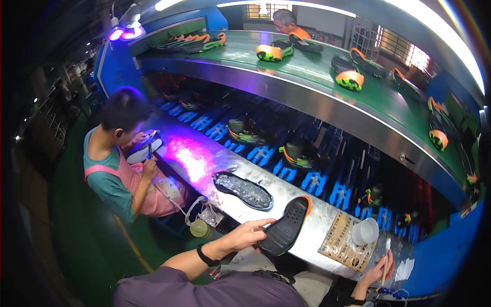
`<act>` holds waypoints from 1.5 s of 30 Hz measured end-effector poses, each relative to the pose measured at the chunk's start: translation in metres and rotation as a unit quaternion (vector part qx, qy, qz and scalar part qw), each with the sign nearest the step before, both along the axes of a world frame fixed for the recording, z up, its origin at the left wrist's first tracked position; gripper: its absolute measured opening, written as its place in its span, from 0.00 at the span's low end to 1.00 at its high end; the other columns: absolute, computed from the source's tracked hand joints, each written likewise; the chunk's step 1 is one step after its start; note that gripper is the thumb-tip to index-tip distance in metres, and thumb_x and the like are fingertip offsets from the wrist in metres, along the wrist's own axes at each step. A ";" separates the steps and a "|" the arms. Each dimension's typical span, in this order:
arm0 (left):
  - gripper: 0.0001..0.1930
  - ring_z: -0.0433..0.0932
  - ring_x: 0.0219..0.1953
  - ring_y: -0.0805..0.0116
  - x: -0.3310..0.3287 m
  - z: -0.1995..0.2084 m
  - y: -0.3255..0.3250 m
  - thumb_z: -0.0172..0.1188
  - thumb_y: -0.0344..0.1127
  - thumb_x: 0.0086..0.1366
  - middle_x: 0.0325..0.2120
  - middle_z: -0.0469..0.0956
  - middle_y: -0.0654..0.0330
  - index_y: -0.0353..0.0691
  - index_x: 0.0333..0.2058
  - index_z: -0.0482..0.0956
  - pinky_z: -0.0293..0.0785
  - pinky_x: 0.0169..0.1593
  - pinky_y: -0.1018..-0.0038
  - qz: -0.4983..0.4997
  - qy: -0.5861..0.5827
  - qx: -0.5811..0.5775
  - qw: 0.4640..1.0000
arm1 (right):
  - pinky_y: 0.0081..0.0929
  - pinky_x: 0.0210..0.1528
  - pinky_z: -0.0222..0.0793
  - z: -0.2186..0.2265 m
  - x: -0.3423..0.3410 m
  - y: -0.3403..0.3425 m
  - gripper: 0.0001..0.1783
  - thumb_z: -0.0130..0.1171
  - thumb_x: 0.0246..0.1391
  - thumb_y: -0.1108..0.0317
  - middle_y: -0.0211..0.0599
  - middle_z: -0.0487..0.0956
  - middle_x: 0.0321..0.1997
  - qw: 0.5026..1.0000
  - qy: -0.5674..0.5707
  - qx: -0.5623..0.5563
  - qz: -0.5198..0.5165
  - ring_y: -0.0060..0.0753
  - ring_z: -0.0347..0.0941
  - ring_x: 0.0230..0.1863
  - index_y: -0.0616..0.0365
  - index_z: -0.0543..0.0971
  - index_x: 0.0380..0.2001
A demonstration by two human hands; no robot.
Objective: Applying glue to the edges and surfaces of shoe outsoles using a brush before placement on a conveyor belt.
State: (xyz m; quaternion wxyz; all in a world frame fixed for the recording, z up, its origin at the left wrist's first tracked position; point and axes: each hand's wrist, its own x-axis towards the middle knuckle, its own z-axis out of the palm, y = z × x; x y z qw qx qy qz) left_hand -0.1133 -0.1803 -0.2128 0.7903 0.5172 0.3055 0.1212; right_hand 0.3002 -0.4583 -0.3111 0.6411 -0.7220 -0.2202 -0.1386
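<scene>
My left hand (244, 237) grips the heel end of a black shoe sole (287, 228) with an orange rim at its far end. The sole is tilted over the near edge of the metal bench (312, 220), its pitted inner face toward me. At the far right, my right hand (377, 270) is closed round the wooden handle of a small brush (384, 272), white tip upward. A white cup (364, 232) stands on brown printed cardboard (338, 245) beside that hand. Left of my sole lies a dark, shallow sole-shaped tray (244, 191), its inside mottled with whitish residue.
A co-worker (115, 153) in a pink apron sits left, working on a sole under purple light. Beyond the bench runs a rack line with blue holders (313, 183) carrying shoes. Above it, a green conveyor (307, 65) bears orange-and-black shoes. Another person (286, 23) is behind it.
</scene>
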 end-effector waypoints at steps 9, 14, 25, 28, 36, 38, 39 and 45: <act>0.23 0.81 0.49 0.61 0.017 0.226 0.183 0.53 0.39 0.65 0.48 0.80 0.48 0.28 0.53 0.76 0.78 0.53 0.67 0.174 -0.265 0.240 0.918 | 0.32 0.58 0.66 -0.043 0.000 -0.017 0.17 0.47 0.71 0.68 0.44 0.76 0.56 0.985 -0.034 -0.144 -0.090 0.37 0.71 0.55 0.69 0.75 0.55; 0.26 0.76 0.50 0.35 0.055 0.302 0.357 0.53 0.44 0.73 0.51 0.67 0.30 0.27 0.58 0.62 0.83 0.49 0.51 0.425 -0.314 0.195 0.827 | 0.39 0.68 0.59 -0.037 -0.011 -0.005 0.18 0.46 0.72 0.67 0.47 0.75 0.59 0.980 -0.024 -0.183 -0.078 0.44 0.67 0.64 0.70 0.74 0.55; 0.18 0.83 0.45 0.47 0.015 0.242 0.451 0.53 0.42 0.58 0.37 0.84 0.43 0.36 0.37 0.86 0.75 0.55 0.59 0.479 0.299 0.662 0.493 | 0.42 0.71 0.57 -0.051 -0.012 -0.008 0.19 0.45 0.73 0.65 0.46 0.75 0.60 0.977 -0.005 -0.203 -0.070 0.48 0.64 0.68 0.68 0.75 0.55; 0.31 0.71 0.60 0.38 -0.014 0.247 0.484 0.57 0.42 0.58 0.58 0.69 0.34 0.38 0.61 0.70 0.66 0.64 0.54 0.463 0.503 0.525 0.507 | 0.43 0.71 0.56 -0.058 -0.007 -0.009 0.19 0.45 0.73 0.64 0.46 0.74 0.60 0.973 0.004 -0.222 -0.069 0.47 0.64 0.68 0.68 0.75 0.56; 0.46 0.57 0.68 0.30 -0.086 0.251 0.600 0.56 0.50 0.63 0.67 0.55 0.30 0.52 0.74 0.42 0.52 0.67 0.39 0.457 0.577 0.426 0.526 | 0.42 0.71 0.56 -0.051 -0.012 0.001 0.19 0.44 0.73 0.64 0.46 0.74 0.60 0.963 -0.008 -0.259 -0.070 0.47 0.64 0.67 0.68 0.74 0.56; 0.38 0.65 0.67 0.40 -0.097 0.259 0.605 0.56 0.45 0.62 0.64 0.66 0.38 0.35 0.69 0.59 0.59 0.67 0.46 0.378 0.592 0.478 0.527 | 0.42 0.71 0.56 -0.050 -0.011 0.004 0.19 0.44 0.73 0.64 0.46 0.74 0.60 0.962 -0.009 -0.263 -0.071 0.47 0.64 0.67 0.68 0.74 0.56; 0.38 0.65 0.67 0.40 -0.097 0.256 0.606 0.56 0.45 0.62 0.64 0.66 0.38 0.35 0.69 0.59 0.59 0.67 0.46 0.378 0.594 0.478 0.525 | 0.42 0.71 0.56 -0.050 -0.011 0.005 0.19 0.44 0.73 0.64 0.46 0.74 0.60 0.962 -0.009 -0.264 -0.071 0.47 0.64 0.67 0.68 0.74 0.56; 0.27 0.75 0.59 0.40 -0.089 0.245 0.572 0.58 0.48 0.63 0.53 0.78 0.38 0.35 0.54 0.76 0.70 0.62 0.55 0.451 0.501 0.560 0.482 | 0.42 0.71 0.56 -0.049 -0.011 0.006 0.19 0.44 0.73 0.64 0.46 0.74 0.60 0.963 -0.008 -0.260 -0.071 0.47 0.65 0.67 0.68 0.74 0.56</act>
